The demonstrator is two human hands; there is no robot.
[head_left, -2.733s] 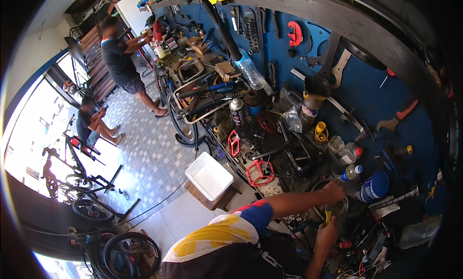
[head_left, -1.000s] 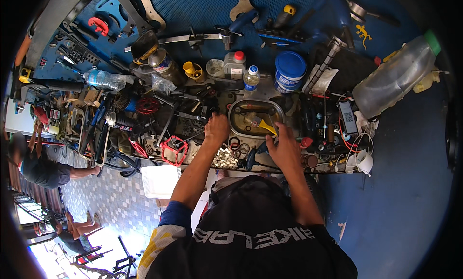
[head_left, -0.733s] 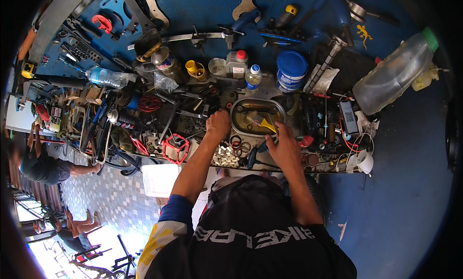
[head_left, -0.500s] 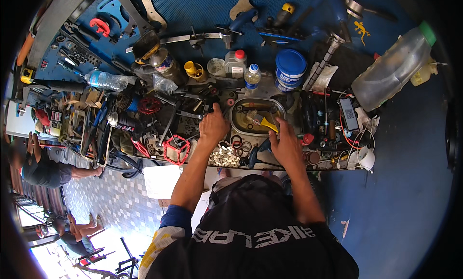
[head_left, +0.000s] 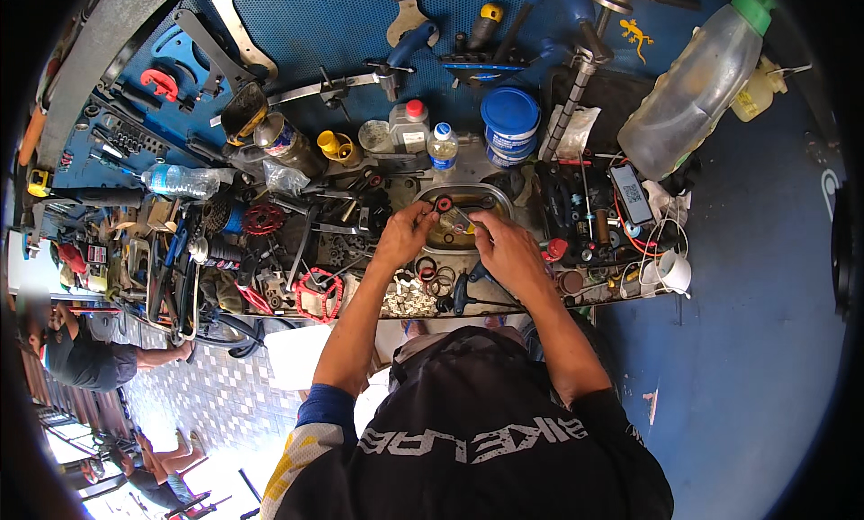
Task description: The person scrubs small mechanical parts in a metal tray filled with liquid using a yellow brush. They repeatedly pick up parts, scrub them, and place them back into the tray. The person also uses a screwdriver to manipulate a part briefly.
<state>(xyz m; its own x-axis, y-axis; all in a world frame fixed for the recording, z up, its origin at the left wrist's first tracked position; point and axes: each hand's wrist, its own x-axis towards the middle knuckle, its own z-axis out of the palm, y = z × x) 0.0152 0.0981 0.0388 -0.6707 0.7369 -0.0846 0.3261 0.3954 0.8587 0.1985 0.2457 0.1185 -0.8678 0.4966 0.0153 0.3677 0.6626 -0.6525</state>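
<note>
A small ring (head_left: 444, 202) held over a metal tray (head_left: 463, 183)

The left hand (head_left: 405, 238) has its fingers pinched together on the small ring, which looks red and black. The right hand (head_left: 509, 250) is just beside it. Its fingers are closed on a thin grey thing (head_left: 463, 218), which is too small to tell what it is. Its tip points at the ring, but I cannot tell if the two touch. Both hands are above the metal tray, which has yellowish wet stuff in it.

The tray sits on a messy surface (head_left: 470, 167). Near its front edge is a pile of gold chain (head_left: 408, 297), and next to that are some loose rings (head_left: 445, 275). A black tool (head_left: 461, 295) lies just to the right of them. Over to the left is a red pedal (head_left: 319, 295).

Behind the tray stand a grey jug (head_left: 410, 131) with a red cap, a little bottle (head_left: 442, 148) with a blue cap and a big blue tub (head_left: 510, 117). A phone (head_left: 631, 196) lies off to the right. Far to the left, another person (head_left: 90, 354) stands, and one more person (head_left: 157, 479) sits.
</note>
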